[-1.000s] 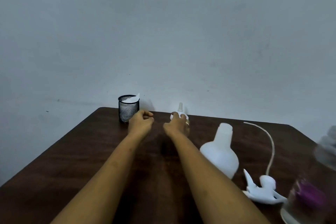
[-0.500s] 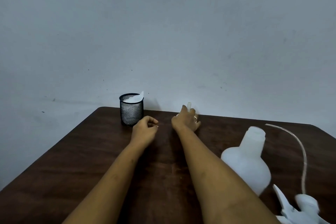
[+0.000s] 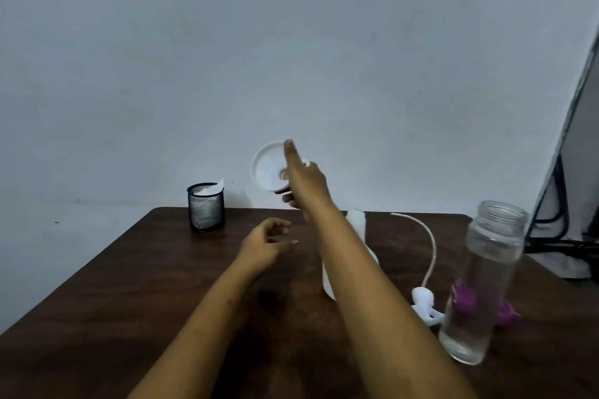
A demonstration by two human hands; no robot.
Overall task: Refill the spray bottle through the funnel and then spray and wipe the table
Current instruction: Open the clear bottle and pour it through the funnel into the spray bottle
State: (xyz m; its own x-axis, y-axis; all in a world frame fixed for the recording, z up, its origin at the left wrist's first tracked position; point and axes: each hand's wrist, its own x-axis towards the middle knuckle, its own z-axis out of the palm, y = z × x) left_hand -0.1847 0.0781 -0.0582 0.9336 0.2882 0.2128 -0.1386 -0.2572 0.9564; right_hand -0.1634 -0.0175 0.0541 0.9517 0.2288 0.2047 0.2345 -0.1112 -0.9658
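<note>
right hand [image 3: 304, 181] gripping funnel [image 3: 267, 168], bottle [image 3: 358, 236] seemingly behind forearm

Dim, flat, bluish light with no clear source leaves only faint shadows on the dark worktop [image 3: 136, 295]. The right hand [image 3: 304, 181] and funnel [image 3: 267, 167] are motion-blurred, the jar [image 3: 483, 282] at 4 o'clock smeared. Wide-angle bending tilts the 3 o'clock edge.

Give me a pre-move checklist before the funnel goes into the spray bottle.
1. Funnel held in right hand, off the table: ok.
2. Spray bottle neck uncapped: ok; the forearm hides most of the body.
3. Spray head off, lying on the table: ok.
4. Left hand steadying the bottle: not ok, empty and apart.
5. Clear bottle open: ok; liquid level: cannot tell.
</note>
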